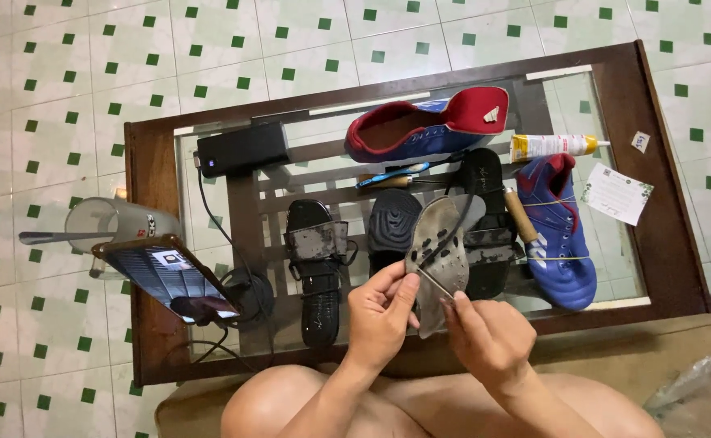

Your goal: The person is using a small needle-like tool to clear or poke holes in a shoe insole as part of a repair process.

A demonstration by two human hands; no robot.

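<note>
My left hand [380, 312] grips a worn grey shoe sole [439, 251] by its left edge, holding it up over the glass-topped wooden table [151, 243]. My right hand [489, 337] pinches the sole's lower part; whether it also holds a small tool I cannot tell. A black strap or cord hangs across the sole. Behind the sole lie a black sandal sole [392, 223] and a black sandal [489, 235]. A second black sandal [319, 268] lies to the left.
Two blue and red sports shoes [428, 130] [558, 235], a yellow glue tube [550, 146], a blue-handled tool [392, 174], a wooden-handled tool [520, 215], a black power bank [243, 148], a propped phone [169, 276], a glass [116, 223] and paper cards [616, 193] crowd the table.
</note>
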